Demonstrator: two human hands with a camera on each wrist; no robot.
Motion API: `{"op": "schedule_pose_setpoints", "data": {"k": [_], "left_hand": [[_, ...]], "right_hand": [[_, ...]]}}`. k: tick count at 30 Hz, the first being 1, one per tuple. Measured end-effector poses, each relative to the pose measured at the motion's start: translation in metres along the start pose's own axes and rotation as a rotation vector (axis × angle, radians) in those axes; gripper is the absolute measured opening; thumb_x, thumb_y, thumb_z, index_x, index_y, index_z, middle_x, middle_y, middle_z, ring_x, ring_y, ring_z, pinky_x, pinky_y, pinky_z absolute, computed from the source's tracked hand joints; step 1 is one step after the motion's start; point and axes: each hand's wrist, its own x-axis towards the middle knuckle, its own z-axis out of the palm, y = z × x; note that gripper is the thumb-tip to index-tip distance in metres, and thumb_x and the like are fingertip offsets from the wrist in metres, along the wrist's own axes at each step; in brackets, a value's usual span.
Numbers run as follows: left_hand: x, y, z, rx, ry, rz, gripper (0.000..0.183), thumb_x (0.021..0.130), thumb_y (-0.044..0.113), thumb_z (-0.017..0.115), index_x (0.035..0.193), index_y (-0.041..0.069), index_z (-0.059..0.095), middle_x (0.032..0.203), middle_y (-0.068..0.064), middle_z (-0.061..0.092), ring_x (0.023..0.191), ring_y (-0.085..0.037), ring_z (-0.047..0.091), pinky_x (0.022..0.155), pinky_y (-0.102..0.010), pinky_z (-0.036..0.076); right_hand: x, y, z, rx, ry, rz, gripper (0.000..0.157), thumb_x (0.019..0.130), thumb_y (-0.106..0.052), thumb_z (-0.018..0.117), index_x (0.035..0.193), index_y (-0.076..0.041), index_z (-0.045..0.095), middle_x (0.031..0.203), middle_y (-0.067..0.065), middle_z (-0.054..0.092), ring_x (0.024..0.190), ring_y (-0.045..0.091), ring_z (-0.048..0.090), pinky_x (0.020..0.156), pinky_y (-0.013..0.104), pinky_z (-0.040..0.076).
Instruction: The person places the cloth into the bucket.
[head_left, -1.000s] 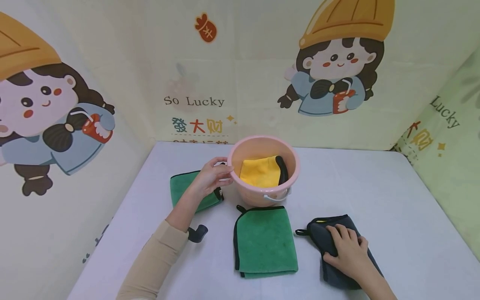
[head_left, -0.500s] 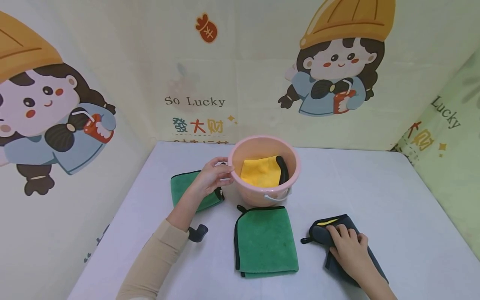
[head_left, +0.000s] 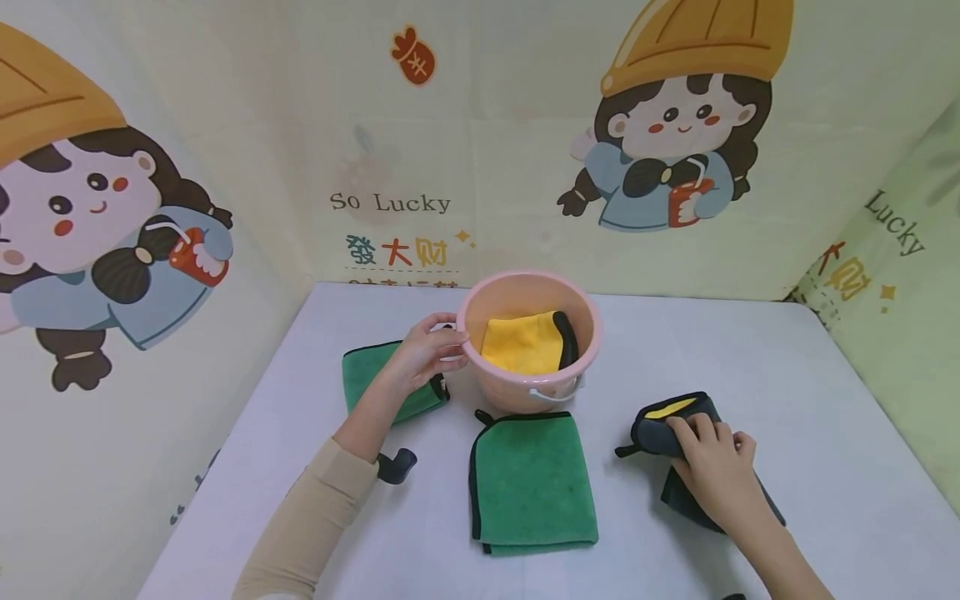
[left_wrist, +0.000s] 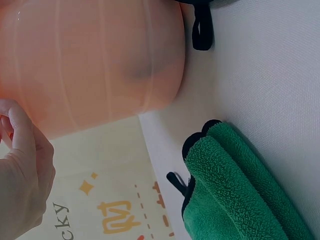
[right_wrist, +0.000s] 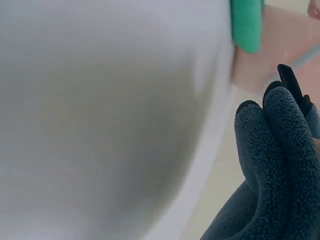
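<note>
My left hand (head_left: 429,357) grips the left rim of a pink bucket (head_left: 517,392). A yellow cloth (head_left: 521,343) with a black edge lies inside the bucket. My right hand (head_left: 716,467) holds a folded dark blue towel (head_left: 656,437), its yellow inner side showing at the top fold. In the right wrist view the blue towel (right_wrist: 272,160) is raised above the table, its folded layers hanging together. A folded green towel (head_left: 534,483) with black trim lies in front of the bucket. Another green towel (head_left: 367,367) lies left of it, partly behind my left arm.
All of this is on a white-covered table (head_left: 810,400), with printed cloth walls (head_left: 510,150) behind and at both sides. A light handle (head_left: 555,395) hangs on the bucket's front. A dark strap end (head_left: 397,467) sticks out at my left wrist.
My right hand has gathered the dark blue towel and lifted it, moving slightly up and to the right in the head view. My left hand and the bucket have stayed in place.
</note>
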Motion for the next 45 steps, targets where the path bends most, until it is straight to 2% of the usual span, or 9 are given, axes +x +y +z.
{"op": "schedule_pose_setpoints", "data": {"k": [6, 12, 16, 20, 24, 30, 35, 41, 45], "left_hand": [[0.000, -0.001, 0.000, -0.006, 0.002, 0.003, 0.043, 0.087, 0.007, 0.060, 0.125, 0.011, 0.042, 0.114, -0.019, 0.052, 0.080, -0.019, 0.062, 0.073, -0.030, 0.054], [0.000, -0.001, 0.000, -0.006, -0.003, 0.009, 0.044, 0.087, 0.006, 0.060, 0.126, 0.010, 0.042, 0.097, -0.009, 0.057, 0.079, -0.019, 0.062, 0.072, -0.030, 0.054], [0.000, -0.001, 0.000, 0.002, -0.002, 0.007, 0.044, 0.087, 0.006, 0.060, 0.127, 0.010, 0.041, 0.109, -0.017, 0.054, 0.080, -0.019, 0.062, 0.073, -0.030, 0.054], [0.001, -0.001, 0.000, 0.010, -0.006, 0.003, 0.044, 0.088, 0.006, 0.058, 0.128, 0.010, 0.040, 0.125, -0.026, 0.045, 0.082, -0.020, 0.061, 0.074, -0.030, 0.054], [0.002, -0.001, 0.000, 0.009, -0.003, 0.000, 0.044, 0.088, 0.006, 0.058, 0.128, 0.010, 0.041, 0.127, -0.027, 0.044, 0.081, -0.019, 0.061, 0.073, -0.030, 0.054], [0.001, 0.000, -0.001, 0.007, -0.003, -0.001, 0.044, 0.088, 0.006, 0.058, 0.128, 0.011, 0.041, 0.127, -0.026, 0.045, 0.080, -0.019, 0.061, 0.073, -0.030, 0.054], [0.002, 0.000, 0.000, 0.003, 0.001, -0.013, 0.043, 0.088, 0.007, 0.059, 0.127, 0.012, 0.041, 0.126, -0.024, 0.047, 0.081, -0.019, 0.060, 0.072, -0.029, 0.054], [0.002, -0.001, -0.001, 0.008, 0.002, -0.014, 0.045, 0.087, 0.008, 0.060, 0.128, 0.012, 0.041, 0.122, -0.020, 0.050, 0.083, -0.019, 0.060, 0.075, -0.031, 0.053], [0.002, -0.001, -0.002, 0.017, 0.004, -0.013, 0.046, 0.087, 0.009, 0.061, 0.128, 0.012, 0.041, 0.117, -0.016, 0.051, 0.085, -0.020, 0.060, 0.076, -0.032, 0.053]], "right_hand": [[0.027, 0.005, -0.020, 0.013, 0.067, -0.055, 0.049, 0.064, -0.002, 0.077, 0.105, -0.005, 0.051, 0.095, 0.020, 0.049, 0.082, 0.041, 0.044, 0.069, 0.058, 0.028], [0.057, 0.003, -0.038, 0.008, 0.073, -0.096, 0.047, 0.067, -0.002, 0.074, 0.107, -0.006, 0.050, 0.097, 0.021, 0.048, 0.085, 0.043, 0.042, 0.072, 0.060, 0.026], [0.076, -0.002, -0.050, 0.024, 0.093, -0.115, 0.045, 0.070, -0.001, 0.072, 0.109, -0.005, 0.050, 0.099, 0.022, 0.048, 0.087, 0.043, 0.040, 0.075, 0.061, 0.025], [0.096, -0.008, -0.058, 0.038, 0.108, -0.122, 0.041, 0.073, -0.001, 0.070, 0.109, -0.004, 0.051, 0.100, 0.022, 0.047, 0.089, 0.043, 0.039, 0.077, 0.061, 0.023], [0.115, -0.018, -0.062, 0.024, 0.111, -0.143, 0.038, 0.075, -0.003, 0.070, 0.109, -0.005, 0.052, 0.099, 0.021, 0.047, 0.090, 0.042, 0.040, 0.077, 0.060, 0.024], [0.139, -0.037, -0.059, 0.024, 0.131, -0.221, 0.040, 0.073, -0.005, 0.074, 0.108, -0.007, 0.053, 0.099, 0.020, 0.049, 0.091, 0.040, 0.041, 0.079, 0.058, 0.026], [0.157, -0.055, -0.054, 0.006, 0.101, -0.261, 0.039, 0.074, -0.012, 0.076, 0.107, -0.009, 0.055, 0.099, 0.018, 0.049, 0.093, 0.038, 0.041, 0.082, 0.058, 0.027], [0.174, -0.071, -0.051, -0.041, -0.008, -0.275, 0.038, 0.076, -0.019, 0.074, 0.109, -0.013, 0.055, 0.102, 0.016, 0.050, 0.100, 0.038, 0.042, 0.088, 0.059, 0.027], [0.181, -0.076, -0.049, -0.061, -0.050, -0.292, 0.037, 0.079, -0.020, 0.072, 0.111, -0.014, 0.055, 0.105, 0.015, 0.050, 0.102, 0.037, 0.042, 0.090, 0.057, 0.027]]}}
